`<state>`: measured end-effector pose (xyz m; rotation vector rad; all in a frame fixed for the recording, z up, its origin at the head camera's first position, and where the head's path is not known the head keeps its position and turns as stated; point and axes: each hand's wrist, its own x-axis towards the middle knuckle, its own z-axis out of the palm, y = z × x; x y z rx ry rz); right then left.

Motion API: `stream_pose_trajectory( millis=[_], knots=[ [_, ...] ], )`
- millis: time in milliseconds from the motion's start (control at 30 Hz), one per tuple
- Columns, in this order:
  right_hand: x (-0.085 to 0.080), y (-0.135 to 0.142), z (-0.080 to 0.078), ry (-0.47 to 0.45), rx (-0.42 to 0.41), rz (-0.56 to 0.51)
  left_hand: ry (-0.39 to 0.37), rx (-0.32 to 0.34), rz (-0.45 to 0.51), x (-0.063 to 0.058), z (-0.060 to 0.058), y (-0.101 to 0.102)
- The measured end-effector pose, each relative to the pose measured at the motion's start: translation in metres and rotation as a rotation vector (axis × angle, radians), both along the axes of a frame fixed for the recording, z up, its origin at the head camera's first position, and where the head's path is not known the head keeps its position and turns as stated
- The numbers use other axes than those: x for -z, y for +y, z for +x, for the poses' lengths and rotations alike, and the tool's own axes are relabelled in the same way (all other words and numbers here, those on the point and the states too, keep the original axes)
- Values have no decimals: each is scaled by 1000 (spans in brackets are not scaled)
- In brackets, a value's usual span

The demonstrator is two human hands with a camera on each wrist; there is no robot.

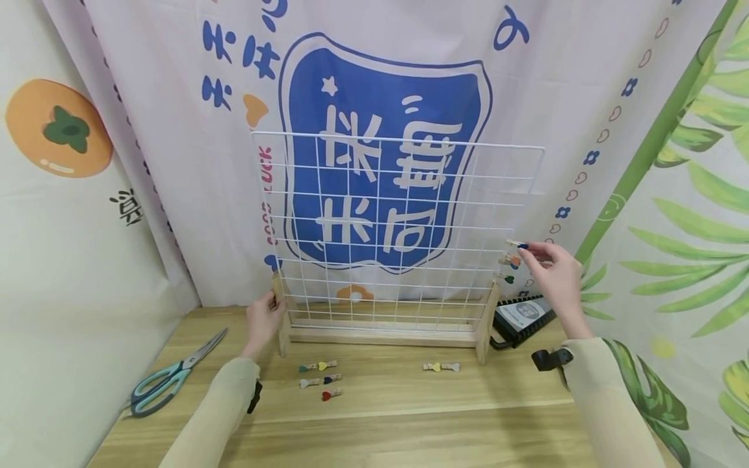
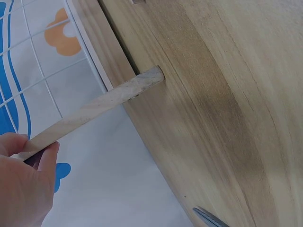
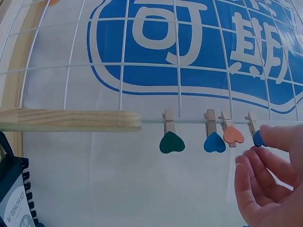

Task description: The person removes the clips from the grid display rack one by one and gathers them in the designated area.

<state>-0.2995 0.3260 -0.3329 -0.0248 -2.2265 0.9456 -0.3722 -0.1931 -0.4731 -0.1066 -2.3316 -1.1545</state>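
A white wire grid [image 1: 380, 139] stands upright in a wooden stand. My left hand [image 1: 264, 322] grips the stand's left post [image 2: 94, 108] near its upper end. At the grid's right edge, my right hand [image 1: 556, 276] pinches a small wooden clothespin with a dark blue heart [image 3: 258, 138]. The clothespin's tip meets the edge wire; whether it is clamped there I cannot tell. Along the same wire hang clothespins with a green heart [image 3: 172, 143], a blue heart [image 3: 215, 142] and an orange heart [image 3: 233, 135].
On the table lie several loose heart clothespins left of centre, including a red one [image 1: 330, 394], and a pair [image 1: 433, 367] to the right. Scissors [image 1: 181, 366] lie at the far left. A black wrench set [image 1: 523, 315] sits behind the right post. A printed curtain hangs behind.
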Motion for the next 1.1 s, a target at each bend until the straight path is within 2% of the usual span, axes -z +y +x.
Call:
stream_pose_trajectory(
  millis=[233,700,933,1100],
  knots=[
    [-2,0,-3,13,28,-23,-23,-11,9,-2,0,1],
    [2,4,-4,136,45,-75,-43,9,8,-1,0,0],
    [2,4,14,85,37,-114,-22,-5,0,0,0,-1],
    [18,-3,30,32,14,-68,-44,7,2,-1,-1,-1]
  ],
)
